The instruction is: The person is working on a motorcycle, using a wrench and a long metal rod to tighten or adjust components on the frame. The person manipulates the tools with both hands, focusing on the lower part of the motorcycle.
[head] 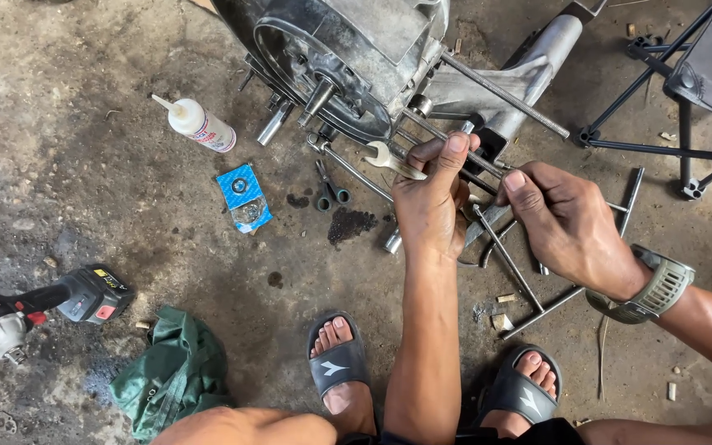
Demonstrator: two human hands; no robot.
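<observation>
Gripping the long threaded steel rod [488, 82] that ran out of the grey metal engine casing [356, 49], you had both hands right on the job, low over the dirty concrete floor [84, 165]. Your left hand [430, 206] was closed around the flat silver open-ended spanner [391, 159], thumb up on the shank, its head laid in close to the casing, apparently so the jaw could bite at the rod's base. Your right hand [570, 222], with the grey strapped watch [657, 288] on the wrist, was pinched narrow on the rod's near stretch, thumb and forefinger together, which looked like a steadying hold while the spanner worked. Whether a nut sat under those fingers, I couldn't tell.

Beneath your hands lay a welded frame of thin steel bars [529, 288], just beside the casing. You squatted close, black slide sandals [335, 363] planted either side of your left forearm, so the work stayed within easy reach. Off to the left, near the casing, rested small dark-handled pliers [329, 191], a blue packet with a ring-shaped part [243, 198] and a white squeeze bottle with a pointed nozzle [199, 124]. Further out sat a crumpled green cloth [175, 371] and a black and grey cordless impact driver [26, 309], well apart from the action. A folding chair's dark legs [669, 99] stood at the far right.
</observation>
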